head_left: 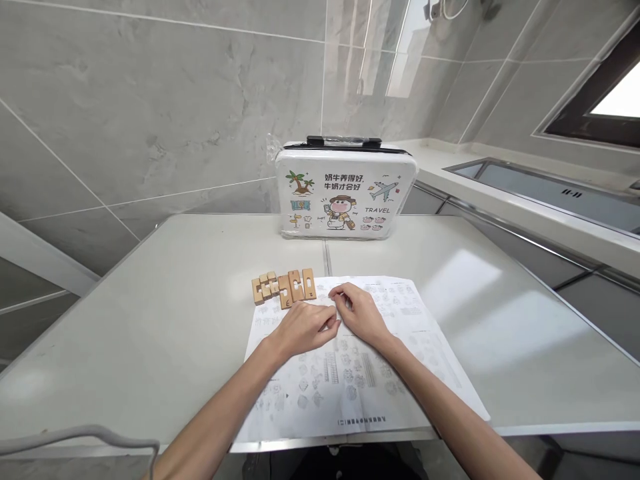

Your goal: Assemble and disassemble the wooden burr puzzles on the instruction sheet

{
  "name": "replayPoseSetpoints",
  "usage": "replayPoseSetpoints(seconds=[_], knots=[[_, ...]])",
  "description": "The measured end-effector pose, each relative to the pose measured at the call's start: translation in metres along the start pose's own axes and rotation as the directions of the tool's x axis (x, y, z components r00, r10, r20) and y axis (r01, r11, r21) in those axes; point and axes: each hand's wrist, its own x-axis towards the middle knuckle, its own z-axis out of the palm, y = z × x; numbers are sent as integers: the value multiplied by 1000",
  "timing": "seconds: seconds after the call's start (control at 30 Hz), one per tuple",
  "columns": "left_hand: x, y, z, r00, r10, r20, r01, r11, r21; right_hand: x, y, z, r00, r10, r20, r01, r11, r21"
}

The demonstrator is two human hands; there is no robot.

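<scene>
Both hands lie palm down near the middle of the sheet, close together, fingertips almost meeting. The left hand is curled, its fingers folded under; whether anything sits beneath them cannot be told. The right hand is loosely bent, with a gap between thumb and forefinger and nothing seen in it.

Just beyond the left hand's knuckles, six notched wooden puzzle blocks lie side by side in a slanting row across the sheet's far left corner. The three on the left are shorter and paler; the three on the right are longer and darker, the last one pierced by an oblong slot and marked 2.

Under both hands, the printed instruction sheet carries small puzzle diagrams, its bold heading upside down along the near edge. It lies on a pale bench with a seam down the middle. At the far side stands a white hard case, black-handled and wrapped in clear plastic, printed with palm trees, a cartoon cow, an aeroplane and "TRAVEL". Grey wall tiles rise behind it.
</scene>
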Motion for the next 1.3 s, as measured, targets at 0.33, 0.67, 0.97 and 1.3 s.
replayPoseSetpoints(seconds=[0.33, 0.67, 0.97, 1.3], knots=[[0, 0, -3, 1000, -7, -1, 7, 1000, -3, -1, -2, -1, 999, 17, 30, -17, 1000, 3], [1, 1, -4, 1000, -10, -7, 10, 1000, 4, 0, -1, 0, 999, 2, 33, -2, 1000, 2], [0, -2, -3, 1000, 4, -15, -4, 1000, 3, 1, -1, 2, 999, -23, 23, 23, 1000, -1], [0, -3, -3, 1000, -7, -24, 7, 1000, -1, 2, -5, 1, 1000, -14, 28, 14, 1000, -5]])
